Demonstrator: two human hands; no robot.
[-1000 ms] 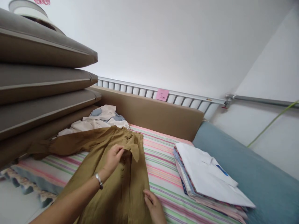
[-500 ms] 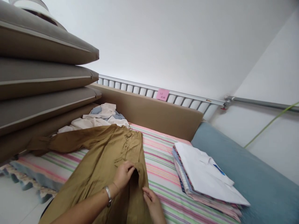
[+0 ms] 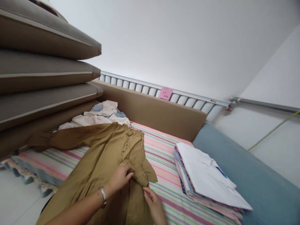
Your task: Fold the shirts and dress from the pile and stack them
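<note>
A long-sleeved olive-brown dress (image 3: 100, 165) lies spread on the striped sheet, one sleeve stretched to the left and gathered lacing near its folded edge. My left hand (image 3: 121, 176), with a silver bracelet (image 3: 103, 197) at the wrist, is closed on a folded-over part of the cloth. On the dress's right edge, my right hand (image 3: 153, 201) pinches the fabric between thumb and fingers. A small pointed flap of the dress (image 3: 150, 172) sticks out past that edge onto the sheet.
To the right stands a stack of folded clothes (image 3: 208, 175), a white one on top. Crumpled pale clothes (image 3: 100, 115) lie at the back left beside stacked grey-brown cushions (image 3: 47, 68). A brown board (image 3: 150, 106) and a radiator (image 3: 131, 86) with a pink note (image 3: 166, 93) line the wall.
My left hand has moved slightly left and down, flattening the lifted fold. The flap of cloth now pokes out to the right. My right hand stays at the edge.
</note>
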